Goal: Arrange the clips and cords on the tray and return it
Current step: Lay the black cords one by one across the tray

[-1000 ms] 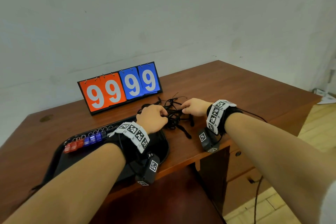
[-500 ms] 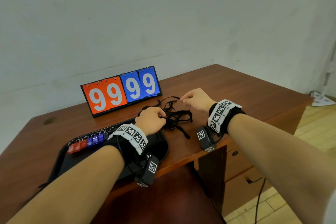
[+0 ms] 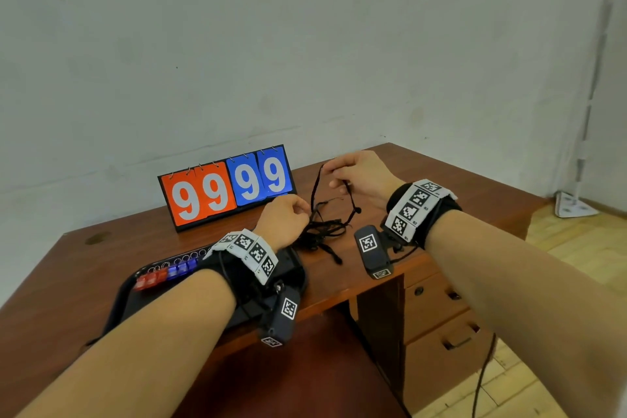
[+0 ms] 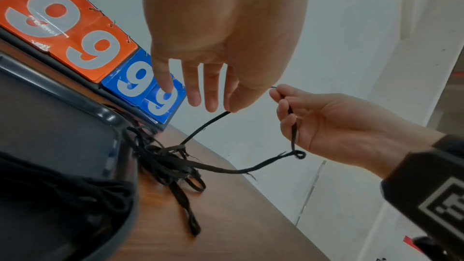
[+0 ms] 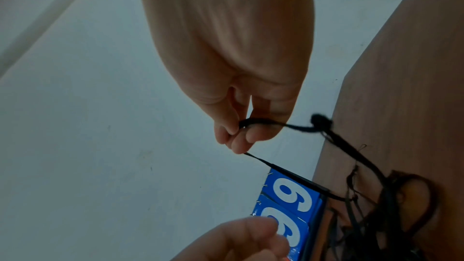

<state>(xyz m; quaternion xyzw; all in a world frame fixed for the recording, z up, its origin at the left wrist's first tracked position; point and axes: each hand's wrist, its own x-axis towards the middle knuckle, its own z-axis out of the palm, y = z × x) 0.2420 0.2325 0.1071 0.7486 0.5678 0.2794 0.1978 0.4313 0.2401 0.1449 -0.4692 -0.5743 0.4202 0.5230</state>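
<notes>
A tangle of black cords (image 3: 322, 232) (image 4: 170, 162) (image 5: 391, 205) lies on the desk just right of the black tray (image 3: 124, 295) (image 4: 110, 118). Red clips (image 3: 151, 278) and blue clips (image 3: 181, 270) line the tray's far rim. My right hand (image 3: 334, 176) (image 4: 281, 98) (image 5: 236, 136) is raised above the pile and pinches one cord, which hangs in a loop down to the tangle. My left hand (image 3: 305, 212) (image 4: 229, 109) is lower, at the pile's left edge, pinching another strand between thumb and fingertip. My left forearm hides much of the tray.
An orange and blue flip scoreboard (image 3: 227, 187) showing 99 99 stands behind the tray and cords. The wooden desk (image 3: 458, 176) extends to the right, with its front edge close to me and drawers (image 3: 437, 309) underneath. A wall rises just behind the desk.
My right hand has risen from the pile, drawing a cord up with it. My left hand stays at the tangle's left side.
</notes>
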